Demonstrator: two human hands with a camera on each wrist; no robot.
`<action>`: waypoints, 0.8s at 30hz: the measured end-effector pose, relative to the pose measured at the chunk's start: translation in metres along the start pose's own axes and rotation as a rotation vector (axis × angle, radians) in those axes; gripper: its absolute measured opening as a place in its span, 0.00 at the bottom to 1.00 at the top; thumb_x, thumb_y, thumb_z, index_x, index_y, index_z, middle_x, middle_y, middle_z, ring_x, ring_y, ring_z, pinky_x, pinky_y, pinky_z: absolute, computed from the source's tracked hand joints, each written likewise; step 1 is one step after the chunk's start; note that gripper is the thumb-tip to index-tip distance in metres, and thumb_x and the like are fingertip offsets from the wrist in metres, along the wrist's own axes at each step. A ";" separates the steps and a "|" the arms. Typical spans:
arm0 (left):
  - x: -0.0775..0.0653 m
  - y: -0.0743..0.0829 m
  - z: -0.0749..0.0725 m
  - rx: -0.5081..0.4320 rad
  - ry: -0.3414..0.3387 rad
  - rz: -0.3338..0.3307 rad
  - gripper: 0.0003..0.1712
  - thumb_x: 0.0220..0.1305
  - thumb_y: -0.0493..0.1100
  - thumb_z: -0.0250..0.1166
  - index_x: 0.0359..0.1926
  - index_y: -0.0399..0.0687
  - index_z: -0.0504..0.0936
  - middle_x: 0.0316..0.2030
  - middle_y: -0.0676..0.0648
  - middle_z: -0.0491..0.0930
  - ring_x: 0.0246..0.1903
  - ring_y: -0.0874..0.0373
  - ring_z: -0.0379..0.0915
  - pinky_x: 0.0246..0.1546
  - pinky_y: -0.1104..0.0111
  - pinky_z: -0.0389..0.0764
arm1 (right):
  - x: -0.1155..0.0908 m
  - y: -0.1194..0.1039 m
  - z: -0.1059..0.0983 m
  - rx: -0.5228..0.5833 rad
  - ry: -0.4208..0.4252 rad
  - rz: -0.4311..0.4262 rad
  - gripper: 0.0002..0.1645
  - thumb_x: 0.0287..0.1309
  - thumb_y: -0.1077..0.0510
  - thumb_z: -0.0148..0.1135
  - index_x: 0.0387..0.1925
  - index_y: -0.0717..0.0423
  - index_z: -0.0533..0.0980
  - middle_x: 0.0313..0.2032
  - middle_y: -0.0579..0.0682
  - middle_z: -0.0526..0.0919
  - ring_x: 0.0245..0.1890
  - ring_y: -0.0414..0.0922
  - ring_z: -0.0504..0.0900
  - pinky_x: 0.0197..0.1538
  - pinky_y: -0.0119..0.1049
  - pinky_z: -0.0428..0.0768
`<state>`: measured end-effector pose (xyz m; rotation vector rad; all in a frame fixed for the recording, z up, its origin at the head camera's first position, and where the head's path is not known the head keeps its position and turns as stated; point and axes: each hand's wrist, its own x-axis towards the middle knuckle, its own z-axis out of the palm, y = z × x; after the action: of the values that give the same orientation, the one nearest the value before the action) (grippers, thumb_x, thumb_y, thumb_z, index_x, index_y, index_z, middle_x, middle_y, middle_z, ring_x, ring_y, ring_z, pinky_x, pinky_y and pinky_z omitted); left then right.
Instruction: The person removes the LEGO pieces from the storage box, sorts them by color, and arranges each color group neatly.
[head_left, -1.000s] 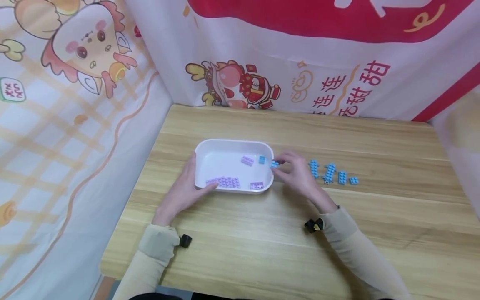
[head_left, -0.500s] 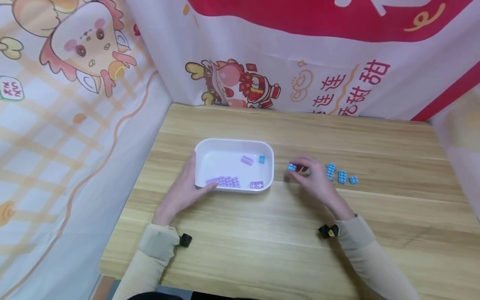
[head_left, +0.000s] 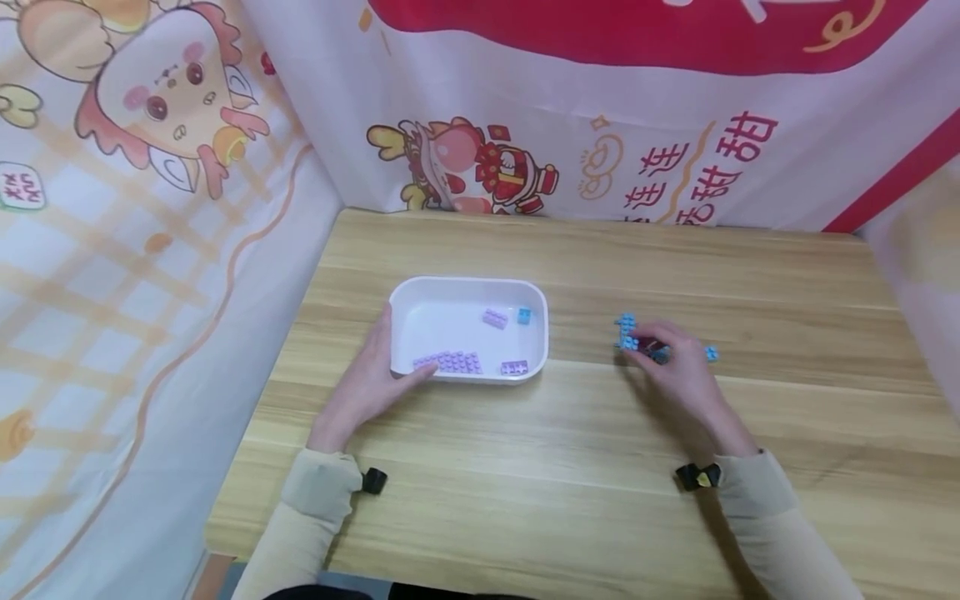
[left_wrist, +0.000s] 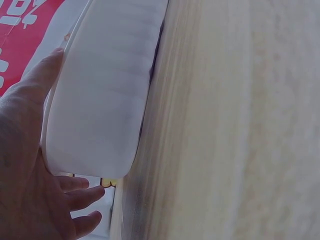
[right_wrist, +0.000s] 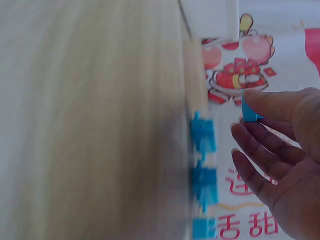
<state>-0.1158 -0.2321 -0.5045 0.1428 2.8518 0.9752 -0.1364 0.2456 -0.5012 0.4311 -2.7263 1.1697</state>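
Observation:
In the head view my right hand [head_left: 686, 367] pinches a small blue building brick [head_left: 630, 342] between thumb and fingertips, raised off the table. The right wrist view shows this brick's smooth side, with the other fingers loosely bent below. Just behind it lies a longer studded blue brick piece [head_left: 626, 322]. My hand partly hides other blue pieces, and a small blue brick [head_left: 712, 353] shows past the knuckles. My left hand [head_left: 365, 379] holds the left end of a white plastic tray [head_left: 468, 283], thumb over the near rim, fingers round the outside.
Inside the tray lie a group of purple bricks [head_left: 457, 362], two separate purple bricks [head_left: 494, 318] and one small blue brick [head_left: 524, 316]. The wooden table [head_left: 510, 467] ends at a printed cloth [head_left: 300, 108] behind and to the left.
My right hand has carried the small blue brick rightward, from the tray's right rim to the row of blue pieces. My left hand and the tray have stayed put.

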 end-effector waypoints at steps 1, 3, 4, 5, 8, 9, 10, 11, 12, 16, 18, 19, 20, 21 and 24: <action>0.000 0.000 -0.001 0.002 -0.003 -0.002 0.79 0.63 0.82 0.68 0.89 0.61 0.22 0.91 0.43 0.33 0.89 0.37 0.40 0.88 0.36 0.52 | -0.003 0.003 -0.002 -0.003 0.005 -0.003 0.18 0.61 0.71 0.77 0.53 0.66 0.86 0.48 0.63 0.90 0.44 0.57 0.89 0.47 0.25 0.89; 0.000 0.001 -0.002 0.002 -0.009 -0.007 0.79 0.63 0.83 0.67 0.89 0.60 0.22 0.91 0.44 0.32 0.89 0.36 0.39 0.88 0.36 0.52 | -0.009 0.009 -0.006 -0.002 0.004 0.007 0.18 0.62 0.71 0.76 0.54 0.66 0.86 0.48 0.63 0.89 0.44 0.57 0.89 0.47 0.16 0.84; 0.000 0.001 -0.002 0.003 -0.012 -0.007 0.80 0.63 0.83 0.67 0.89 0.59 0.23 0.91 0.44 0.32 0.89 0.36 0.39 0.88 0.36 0.52 | -0.013 0.012 -0.009 -0.007 0.005 0.015 0.18 0.63 0.71 0.76 0.54 0.66 0.86 0.49 0.63 0.88 0.45 0.57 0.88 0.47 0.13 0.82; 0.000 0.001 -0.002 0.006 -0.013 -0.008 0.80 0.63 0.83 0.67 0.89 0.58 0.23 0.91 0.44 0.32 0.89 0.36 0.39 0.88 0.36 0.52 | -0.016 0.015 -0.011 -0.013 0.008 0.027 0.18 0.64 0.71 0.75 0.55 0.66 0.86 0.49 0.63 0.88 0.46 0.58 0.88 0.48 0.11 0.81; 0.000 0.001 -0.002 0.011 -0.015 -0.006 0.80 0.62 0.84 0.66 0.90 0.55 0.24 0.91 0.44 0.31 0.89 0.36 0.39 0.88 0.36 0.51 | -0.026 0.026 -0.021 -0.065 0.032 0.044 0.17 0.65 0.70 0.75 0.55 0.68 0.85 0.51 0.66 0.88 0.47 0.61 0.89 0.49 0.11 0.81; 0.000 0.001 -0.002 0.013 -0.013 -0.002 0.80 0.63 0.84 0.66 0.90 0.55 0.24 0.91 0.44 0.31 0.89 0.36 0.39 0.88 0.36 0.51 | -0.029 0.029 -0.025 -0.085 0.045 0.048 0.17 0.65 0.70 0.75 0.54 0.68 0.85 0.50 0.67 0.88 0.47 0.62 0.89 0.49 0.09 0.80; 0.000 0.001 -0.002 0.014 -0.013 -0.001 0.80 0.63 0.84 0.66 0.90 0.55 0.24 0.91 0.44 0.32 0.89 0.36 0.39 0.88 0.36 0.51 | -0.031 0.033 -0.029 -0.105 0.060 0.052 0.17 0.65 0.69 0.75 0.54 0.69 0.85 0.50 0.68 0.88 0.47 0.63 0.89 0.50 0.10 0.80; 0.000 0.001 -0.002 0.017 -0.012 -0.001 0.80 0.63 0.84 0.66 0.90 0.55 0.24 0.91 0.44 0.32 0.89 0.36 0.39 0.88 0.36 0.51 | -0.034 0.037 -0.033 -0.124 0.072 0.061 0.17 0.65 0.68 0.75 0.54 0.69 0.85 0.50 0.68 0.88 0.47 0.63 0.89 0.50 0.11 0.81; -0.001 0.001 -0.002 0.015 -0.011 0.002 0.79 0.63 0.83 0.66 0.90 0.55 0.24 0.91 0.44 0.32 0.89 0.37 0.39 0.88 0.37 0.52 | -0.037 0.040 -0.037 -0.143 0.087 0.069 0.17 0.65 0.68 0.76 0.54 0.68 0.85 0.49 0.68 0.89 0.47 0.63 0.89 0.50 0.15 0.83; -0.001 0.001 -0.002 0.007 -0.006 0.005 0.78 0.64 0.80 0.69 0.90 0.57 0.25 0.91 0.45 0.33 0.89 0.37 0.40 0.88 0.36 0.52 | -0.046 0.054 -0.054 -0.187 0.104 0.142 0.17 0.67 0.65 0.75 0.55 0.67 0.85 0.48 0.68 0.89 0.48 0.64 0.87 0.55 0.44 0.90; -0.001 0.001 -0.002 -0.002 -0.004 0.007 0.78 0.64 0.79 0.70 0.90 0.59 0.25 0.91 0.45 0.34 0.89 0.37 0.40 0.88 0.36 0.52 | -0.049 0.060 -0.062 -0.211 0.102 0.184 0.16 0.69 0.64 0.74 0.55 0.67 0.85 0.48 0.68 0.89 0.49 0.64 0.86 0.52 0.47 0.88; -0.001 0.001 -0.002 -0.003 -0.005 0.006 0.78 0.64 0.79 0.70 0.90 0.59 0.25 0.91 0.45 0.33 0.89 0.37 0.40 0.88 0.36 0.52 | -0.050 0.064 -0.065 -0.214 0.100 0.201 0.16 0.70 0.64 0.74 0.55 0.68 0.85 0.48 0.69 0.88 0.49 0.64 0.86 0.51 0.43 0.88; -0.001 0.000 -0.002 -0.004 -0.006 0.006 0.78 0.64 0.80 0.70 0.90 0.59 0.25 0.91 0.45 0.33 0.89 0.37 0.40 0.88 0.36 0.52 | -0.052 0.067 -0.068 -0.216 0.098 0.215 0.16 0.70 0.64 0.73 0.55 0.68 0.85 0.48 0.69 0.88 0.49 0.64 0.86 0.50 0.34 0.87; 0.000 0.000 -0.002 -0.004 -0.006 0.004 0.79 0.63 0.80 0.69 0.90 0.59 0.25 0.91 0.45 0.33 0.89 0.37 0.39 0.88 0.36 0.51 | -0.053 0.070 -0.070 -0.218 0.095 0.231 0.16 0.71 0.63 0.73 0.55 0.69 0.85 0.49 0.69 0.88 0.49 0.64 0.86 0.48 0.25 0.83; 0.000 0.000 -0.001 0.005 -0.008 0.004 0.79 0.63 0.83 0.67 0.90 0.57 0.24 0.91 0.44 0.33 0.89 0.37 0.39 0.88 0.36 0.51 | -0.055 0.078 -0.075 -0.223 0.087 0.257 0.16 0.71 0.63 0.72 0.55 0.69 0.84 0.49 0.70 0.87 0.48 0.63 0.86 0.41 0.08 0.67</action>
<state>-0.1161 -0.2326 -0.5035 0.1523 2.8480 0.9663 -0.1071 0.3628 -0.5160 0.0013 -2.8524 0.8930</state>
